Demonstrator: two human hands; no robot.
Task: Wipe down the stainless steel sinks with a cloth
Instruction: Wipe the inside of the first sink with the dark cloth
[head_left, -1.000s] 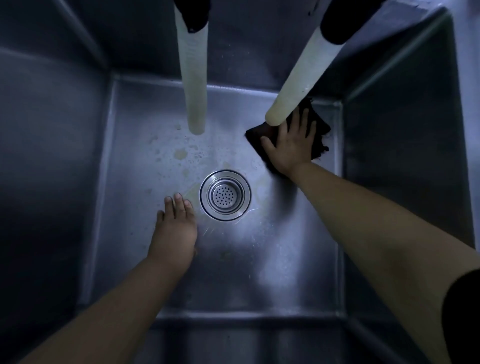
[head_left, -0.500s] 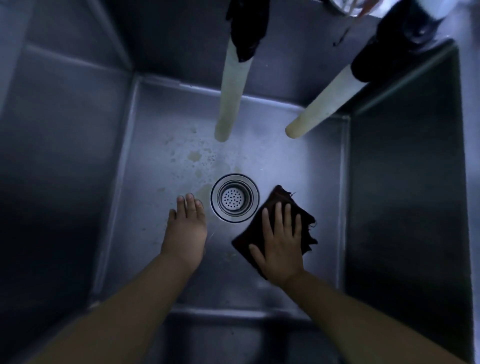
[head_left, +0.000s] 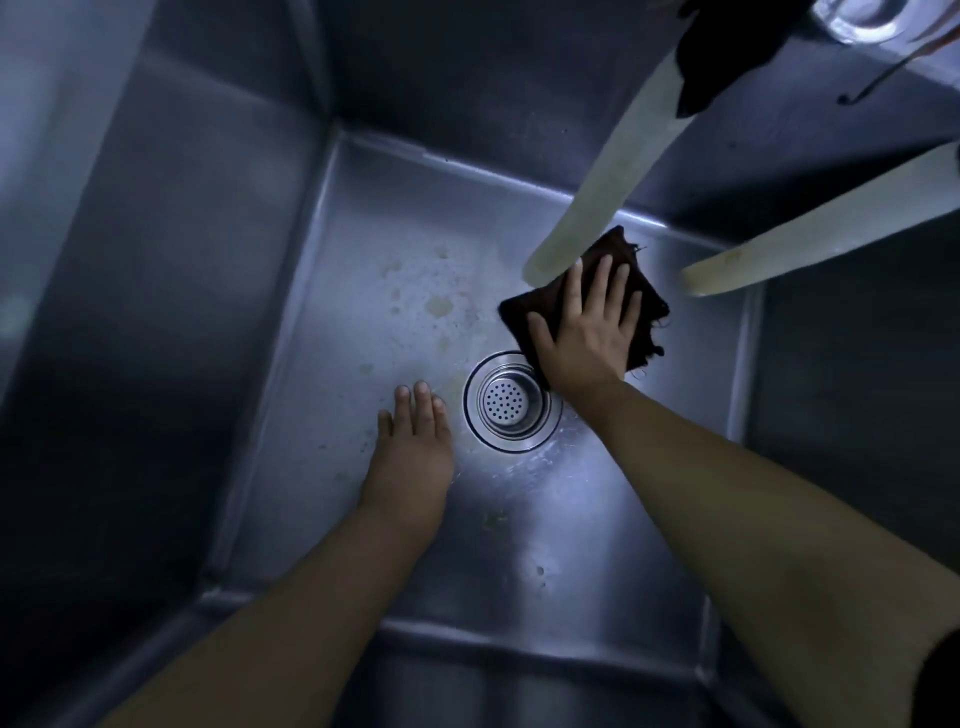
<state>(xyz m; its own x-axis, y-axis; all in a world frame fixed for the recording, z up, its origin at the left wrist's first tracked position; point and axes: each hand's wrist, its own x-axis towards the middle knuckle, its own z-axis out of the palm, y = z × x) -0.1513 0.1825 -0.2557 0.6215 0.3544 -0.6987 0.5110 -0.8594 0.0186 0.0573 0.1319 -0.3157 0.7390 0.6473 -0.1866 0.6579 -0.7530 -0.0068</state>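
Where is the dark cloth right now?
In the head view, the cloth lies flat on the sink floor, right of centre, pressed under the right hand, just beyond the drain and below two pale hoses.

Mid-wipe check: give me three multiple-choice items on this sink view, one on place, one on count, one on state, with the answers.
1. Where does the cloth lie?
A. beyond and right of the drain strainer
B. in the near-left corner
C. over the rim

2. How many pale hoses hang into the sink?
A. one
B. two
C. three

3. How is the right hand on the cloth?
A. bunching it in a fist
B. pinching one corner
C. pressing it flat, fingers spread

Answers: 1 A, the cloth sits up-right of the strainer. 2 B, a left hose and a right hose show. 3 C, the fingers lie straight across it.
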